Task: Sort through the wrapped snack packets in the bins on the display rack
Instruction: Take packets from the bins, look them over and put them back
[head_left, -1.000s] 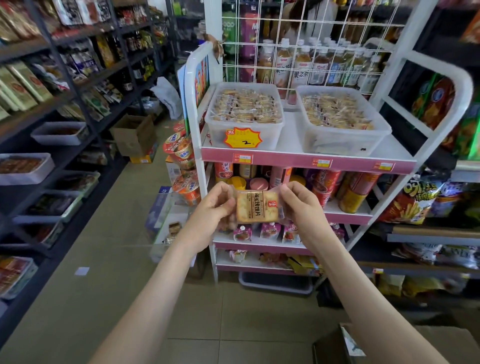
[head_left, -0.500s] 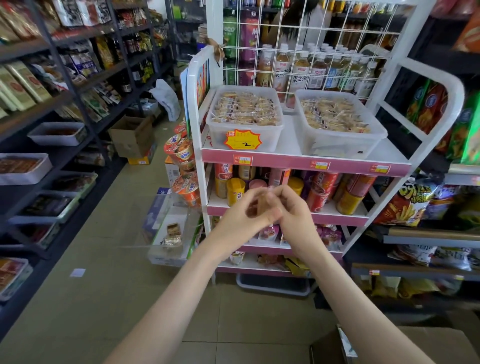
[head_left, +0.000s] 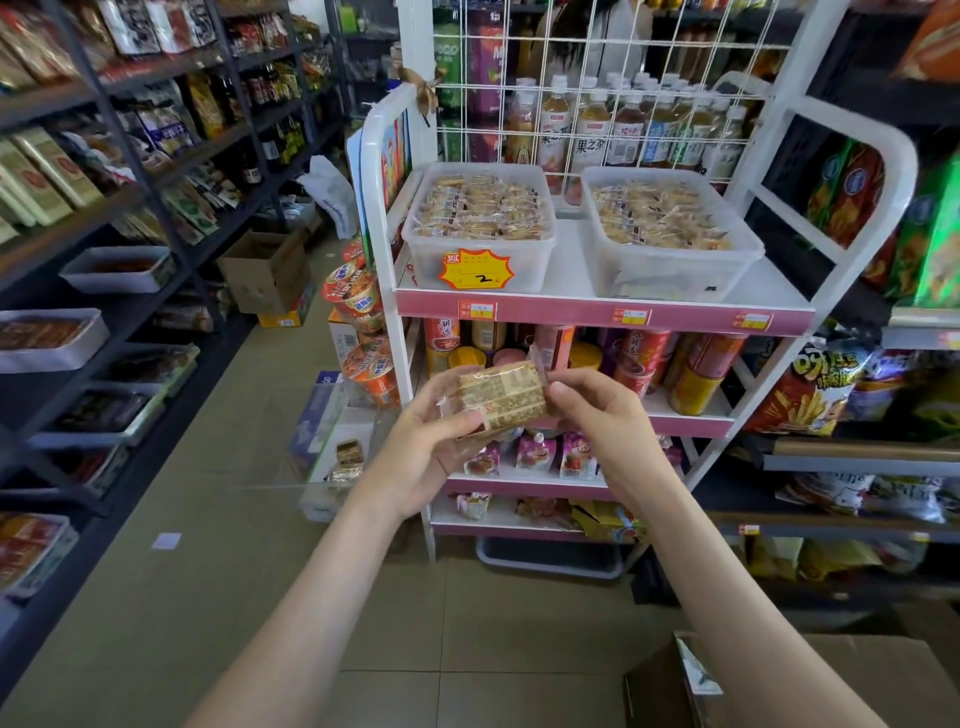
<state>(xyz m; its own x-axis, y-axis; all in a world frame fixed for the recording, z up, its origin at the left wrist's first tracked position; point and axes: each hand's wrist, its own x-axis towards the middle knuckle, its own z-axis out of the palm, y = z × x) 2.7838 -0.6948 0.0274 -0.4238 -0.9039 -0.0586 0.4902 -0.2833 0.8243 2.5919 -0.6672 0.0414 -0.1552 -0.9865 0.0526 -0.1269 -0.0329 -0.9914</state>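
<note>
Before the display rack (head_left: 769, 291), level with its second shelf, I hold one wrapped snack packet (head_left: 501, 397): my left hand (head_left: 421, 447) grips its left end, my right hand (head_left: 608, 421) pinches its right edge, below the left bin (head_left: 530, 265) and right bin (head_left: 670, 270)

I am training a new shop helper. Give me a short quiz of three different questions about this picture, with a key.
1. True or false: the left hand and the right hand both hold the snack packet.
2. Which number is on the yellow price tag of the left bin? A: 2. B: 7.
3. Fill in: this bin stands on the ___ shelf of the rack.
Key: 1 true; 2 A; 3 top.
</note>
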